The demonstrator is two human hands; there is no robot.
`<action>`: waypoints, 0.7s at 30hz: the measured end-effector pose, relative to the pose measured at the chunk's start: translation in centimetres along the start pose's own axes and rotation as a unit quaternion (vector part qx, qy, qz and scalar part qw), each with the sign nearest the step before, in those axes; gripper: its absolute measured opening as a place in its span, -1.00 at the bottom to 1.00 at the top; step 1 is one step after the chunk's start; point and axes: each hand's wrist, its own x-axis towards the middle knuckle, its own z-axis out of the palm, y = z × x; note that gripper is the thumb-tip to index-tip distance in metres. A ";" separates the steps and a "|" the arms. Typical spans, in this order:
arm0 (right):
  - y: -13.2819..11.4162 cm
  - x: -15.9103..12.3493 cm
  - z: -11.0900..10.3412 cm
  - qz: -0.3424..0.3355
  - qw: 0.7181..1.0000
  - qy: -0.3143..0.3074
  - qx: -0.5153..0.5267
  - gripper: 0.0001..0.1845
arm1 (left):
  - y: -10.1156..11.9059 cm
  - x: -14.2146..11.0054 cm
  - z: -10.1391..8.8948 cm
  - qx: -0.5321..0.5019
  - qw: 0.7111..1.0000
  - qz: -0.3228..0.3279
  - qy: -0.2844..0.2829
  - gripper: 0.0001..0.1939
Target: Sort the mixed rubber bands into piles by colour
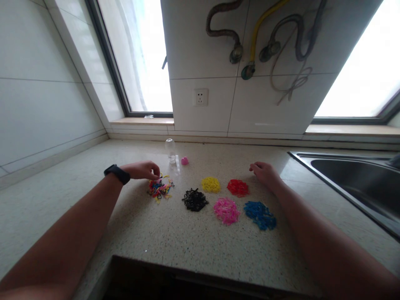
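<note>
My left hand (pixel 142 170), a dark watch (pixel 117 174) on its wrist, is at the back edge of a mixed pile of small coloured rubber bands (pixel 160 188). Its thumb and fingers pinch together, with a small dark band at the tips. My right hand (pixel 264 172) is just behind and right of the red rubber bands (pixel 238 188), fingers curled together; anything in them is too small to make out. Between the hands lie separate piles of yellow rubber bands (pixel 211 184), black rubber bands (pixel 195 200), pink rubber bands (pixel 226 211) and blue rubber bands (pixel 260 215).
A clear bottle (pixel 170 151) stands behind the mixed pile, with a pink cap (pixel 184 161) beside it. At the right, a steel sink (pixel 300 157) is set into the speckled counter (pixel 175 237). A dark opening (pixel 156 277) lies below the front edge.
</note>
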 end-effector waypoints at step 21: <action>-0.4 -0.5 -0.3 0.004 1.000 -0.010 0.026 -0.61 | 16.0 0.5 5.7 -0.360 0.907 0.218 0.011 -0.74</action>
